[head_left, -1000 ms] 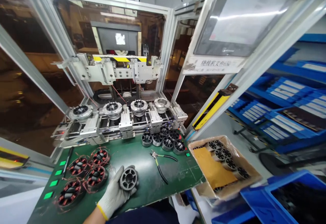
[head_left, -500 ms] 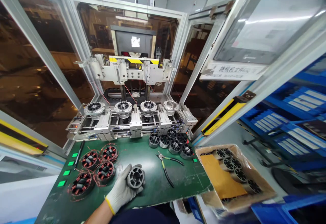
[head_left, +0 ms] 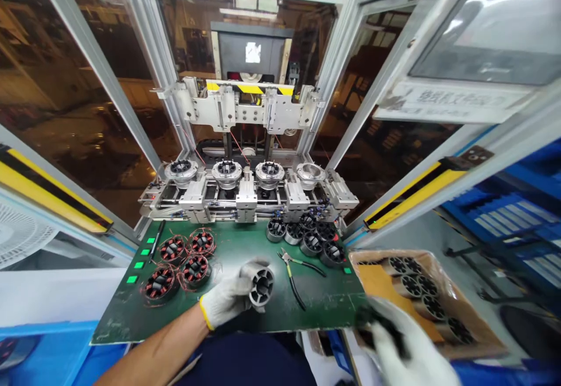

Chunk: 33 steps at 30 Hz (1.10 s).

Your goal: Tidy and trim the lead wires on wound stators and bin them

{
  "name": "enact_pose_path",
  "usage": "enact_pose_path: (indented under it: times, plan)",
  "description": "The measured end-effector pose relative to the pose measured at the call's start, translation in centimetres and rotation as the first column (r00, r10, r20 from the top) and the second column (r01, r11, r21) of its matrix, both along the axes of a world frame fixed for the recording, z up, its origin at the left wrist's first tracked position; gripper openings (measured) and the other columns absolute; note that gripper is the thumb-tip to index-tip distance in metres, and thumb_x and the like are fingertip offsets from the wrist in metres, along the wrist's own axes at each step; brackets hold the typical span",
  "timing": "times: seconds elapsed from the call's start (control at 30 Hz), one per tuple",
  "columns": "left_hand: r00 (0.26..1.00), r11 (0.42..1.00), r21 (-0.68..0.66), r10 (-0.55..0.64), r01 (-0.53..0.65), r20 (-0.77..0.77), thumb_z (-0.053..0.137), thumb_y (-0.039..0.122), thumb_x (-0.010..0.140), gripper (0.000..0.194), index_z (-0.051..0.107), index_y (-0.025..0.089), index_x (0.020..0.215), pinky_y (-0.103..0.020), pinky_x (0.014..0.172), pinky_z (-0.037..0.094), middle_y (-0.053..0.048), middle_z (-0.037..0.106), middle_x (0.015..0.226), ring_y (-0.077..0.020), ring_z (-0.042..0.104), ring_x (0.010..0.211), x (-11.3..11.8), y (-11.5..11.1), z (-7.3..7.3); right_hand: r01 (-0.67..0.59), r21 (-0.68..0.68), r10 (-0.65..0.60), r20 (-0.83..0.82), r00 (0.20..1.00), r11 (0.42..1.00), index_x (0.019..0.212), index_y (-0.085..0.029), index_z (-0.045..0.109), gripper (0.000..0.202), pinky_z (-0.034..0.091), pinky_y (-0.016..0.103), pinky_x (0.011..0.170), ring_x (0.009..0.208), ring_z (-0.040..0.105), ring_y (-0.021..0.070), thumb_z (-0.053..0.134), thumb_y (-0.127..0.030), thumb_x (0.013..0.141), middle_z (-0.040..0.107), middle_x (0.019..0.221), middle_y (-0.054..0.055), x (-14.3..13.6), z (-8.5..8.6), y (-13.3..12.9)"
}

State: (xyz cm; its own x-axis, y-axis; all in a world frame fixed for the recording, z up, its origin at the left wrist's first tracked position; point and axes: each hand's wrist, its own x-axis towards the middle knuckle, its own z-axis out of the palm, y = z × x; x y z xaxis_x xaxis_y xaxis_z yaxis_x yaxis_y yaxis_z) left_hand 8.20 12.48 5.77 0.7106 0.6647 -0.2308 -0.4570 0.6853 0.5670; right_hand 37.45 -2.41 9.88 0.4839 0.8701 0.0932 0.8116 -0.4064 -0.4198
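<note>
My left hand (head_left: 234,295), in a white knit glove, grips a bare grey stator core (head_left: 262,286) above the front of the green table. The core is tilted so its slotted face and centre bore show. My right hand (head_left: 414,345), also gloved and smeared by motion, is at the lower right beside the cardboard box. Its fingers close round a black part (head_left: 385,327), too blurred to name exactly. Side cutters (head_left: 293,278) with black and green handles lie between the hands. Left of my left hand sit several copper-wound stators (head_left: 195,270) with loose wire ends.
Several stator cores with black inserts (head_left: 312,243) stand at the table's back right. Behind is a winding machine with ring fixtures (head_left: 227,173) in a row, the rightmost without a core. A cardboard box (head_left: 486,345) of cores is at right; yellow-black posts (head_left: 403,195) flank the opening.
My right hand has come into view at the lower right with a black part. My left hand has turned the core slightly. The whole view has shifted with my head.
</note>
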Motion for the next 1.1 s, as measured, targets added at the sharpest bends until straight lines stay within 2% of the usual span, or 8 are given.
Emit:
enact_pose_path:
  times: [0.03,0.13,0.23,0.37,0.57,0.83,0.97,1.1]
  plan:
    - [0.999,0.997,0.070,-0.016,0.018,-0.028,0.079,0.023,0.060,0.069,0.053,0.018,0.124,-0.034,0.063,0.053,-0.012,0.061,0.108,-0.0238,0.062,0.081,0.5,0.0,0.8,-0.163,0.159,0.173,-0.054,0.983,0.974,0.115,-0.026,0.062,0.033,0.050,0.041,0.093,0.108,0.058,0.0265,0.043,-0.034,0.088,0.062,0.116,0.009,-2.3,0.5,1.6]
    - [0.989,0.951,0.307,0.003,0.044,-0.150,0.085,0.010,0.040,0.087,0.054,0.020,0.121,-0.035,0.080,0.049,-0.007,0.064,0.107,-0.0240,0.060,0.089,1.4,-0.5,2.4,-0.444,0.515,0.516,0.005,0.857,0.733,0.116,-0.024,0.058,0.031,0.049,0.042,0.093,0.108,0.057,0.0236,0.047,-0.026,0.087,0.061,0.116,0.007,-8.5,1.6,5.6]
    - [0.963,0.905,0.424,0.088,0.030,-0.255,0.085,0.004,0.030,0.099,0.051,0.023,0.121,-0.035,0.087,0.045,-0.005,0.063,0.110,-0.0255,0.059,0.094,1.4,-1.1,3.7,-0.525,0.575,0.531,0.178,0.829,0.627,0.123,-0.022,0.054,0.038,0.051,0.042,0.085,0.102,0.057,0.0235,0.047,-0.018,0.086,0.058,0.111,0.010,-11.8,1.9,7.3]
    - [0.885,0.907,0.421,0.216,-0.026,-0.412,0.081,0.000,0.034,0.093,0.050,0.023,0.119,-0.035,0.085,0.046,-0.006,0.064,0.107,-0.0248,0.060,0.092,0.7,-1.8,6.0,-0.569,0.495,0.460,0.334,0.822,0.656,0.125,-0.020,0.053,0.041,0.053,0.039,0.074,0.091,0.058,0.0239,0.043,-0.015,0.085,0.058,0.102,0.012,-12.3,1.6,7.5]
    - [0.855,0.937,0.348,0.158,0.028,-0.495,0.078,0.000,0.034,0.091,0.050,0.024,0.118,-0.030,0.076,0.049,0.001,0.065,0.096,-0.0191,0.061,0.081,0.4,-2.0,7.8,-0.624,0.466,0.492,0.383,0.782,0.627,0.133,-0.021,0.046,0.052,0.053,0.039,0.074,0.090,0.059,0.0245,0.040,-0.009,0.083,0.060,0.100,0.011,-12.4,1.9,7.8]
    - [0.830,0.921,0.383,0.165,0.063,-0.532,0.078,0.005,0.038,0.088,0.054,0.023,0.121,-0.029,0.076,0.047,0.001,0.067,0.090,-0.0192,0.059,0.079,0.0,-2.0,6.9,-0.619,0.492,0.438,0.440,0.784,0.612,0.133,-0.018,0.046,0.051,0.052,0.037,0.073,0.087,0.059,0.0236,0.040,-0.008,0.084,0.060,0.098,0.012,-12.8,1.4,7.9]
    - [0.844,0.910,0.411,0.182,0.050,-0.505,0.076,0.002,0.037,0.088,0.055,0.022,0.120,-0.030,0.077,0.047,-0.001,0.067,0.094,-0.0200,0.059,0.081,0.3,-1.8,5.5,-0.591,0.500,0.397,0.446,0.802,0.633,0.124,-0.018,0.055,0.043,0.051,0.034,0.071,0.082,0.058,0.0217,0.040,-0.009,0.084,0.061,0.094,0.011,-13.0,1.5,7.5]
    - [0.822,0.920,0.386,0.165,0.071,-0.545,0.073,-0.004,0.035,0.087,0.054,0.023,0.116,-0.030,0.075,0.048,0.000,0.067,0.094,-0.0212,0.060,0.082,0.6,-1.6,5.3,-0.581,0.468,0.357,0.485,0.799,0.666,0.119,-0.017,0.058,0.038,0.050,0.032,0.066,0.077,0.058,0.0208,0.040,-0.010,0.086,0.063,0.091,0.010,-13.0,1.7,7.3]
